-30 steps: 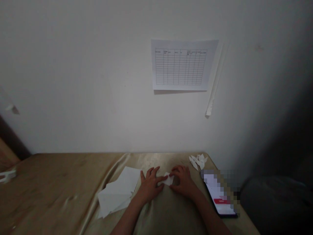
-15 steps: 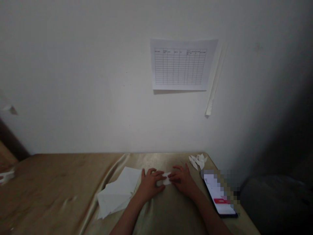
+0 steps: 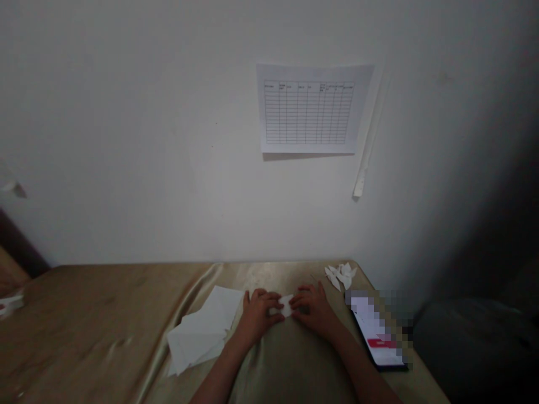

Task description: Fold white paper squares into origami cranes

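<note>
A small piece of white paper (image 3: 286, 306) lies on the brown cloth-covered table between my two hands. My left hand (image 3: 261, 312) has its fingers closed on the paper's left edge. At the opposite edge, my right hand (image 3: 312, 307) pinches the paper between thumb and fingers. The fingertips cover both ends, so only the middle shows, and its exact fold cannot be made out. A stack of white paper sheets (image 3: 202, 331) lies just left of my left forearm.
Small folded white paper pieces (image 3: 342, 275) sit at the table's back right corner. A phone (image 3: 377, 331) with a lit screen lies by the right edge. A printed table sheet (image 3: 309, 112) hangs on the wall (image 3: 147, 140) behind. The cloth (image 3: 84, 331) is wrinkled on the left.
My left thumb and fingers have drawn slightly closer together at the paper, and more of its middle now stands visible. My right hand has barely moved.
</note>
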Tool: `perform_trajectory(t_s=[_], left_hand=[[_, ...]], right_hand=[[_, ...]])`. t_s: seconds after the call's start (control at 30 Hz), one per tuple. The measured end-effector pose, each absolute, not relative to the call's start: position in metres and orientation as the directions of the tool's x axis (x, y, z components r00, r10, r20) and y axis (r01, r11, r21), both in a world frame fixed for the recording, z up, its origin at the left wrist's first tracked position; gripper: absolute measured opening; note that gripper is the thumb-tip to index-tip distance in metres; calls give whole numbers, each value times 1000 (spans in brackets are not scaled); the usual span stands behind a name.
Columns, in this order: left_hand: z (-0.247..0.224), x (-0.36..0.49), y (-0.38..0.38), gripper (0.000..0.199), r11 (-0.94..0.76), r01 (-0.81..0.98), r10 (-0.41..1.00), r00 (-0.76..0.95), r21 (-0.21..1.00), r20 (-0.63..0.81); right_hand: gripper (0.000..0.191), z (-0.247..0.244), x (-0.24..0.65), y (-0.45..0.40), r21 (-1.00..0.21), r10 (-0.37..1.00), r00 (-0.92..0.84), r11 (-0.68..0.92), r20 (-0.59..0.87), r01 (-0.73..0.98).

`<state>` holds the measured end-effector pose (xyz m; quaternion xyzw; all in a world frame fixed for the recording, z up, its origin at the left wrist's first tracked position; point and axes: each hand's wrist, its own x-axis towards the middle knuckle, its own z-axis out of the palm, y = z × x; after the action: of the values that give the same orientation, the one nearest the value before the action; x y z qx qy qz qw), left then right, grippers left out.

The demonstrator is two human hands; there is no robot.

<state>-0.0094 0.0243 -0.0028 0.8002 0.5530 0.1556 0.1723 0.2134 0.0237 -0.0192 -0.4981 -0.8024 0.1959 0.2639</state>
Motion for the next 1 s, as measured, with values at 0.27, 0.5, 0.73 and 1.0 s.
perform_trajectory(t_s=[0.27,0.5,0.73,1.0], left_hand=[[-5,-9,22,21,-334,826,940,326,454,99],[-6,-8,22,21,-345,834,937,336,430,99],[-12,-6,25,17,-346,837,938,318,424,138],[-13,-3,24,19,-359,836,933,309,414,183]], right_hand=[[11,-22,208,23,-577,901,-349,432,256,693],[14,-19,208,22,-560,902,-358,430,240,708],[11,-19,205,22,-542,889,-375,458,265,704],[12,-15,202,20,-565,904,-335,428,267,705]])
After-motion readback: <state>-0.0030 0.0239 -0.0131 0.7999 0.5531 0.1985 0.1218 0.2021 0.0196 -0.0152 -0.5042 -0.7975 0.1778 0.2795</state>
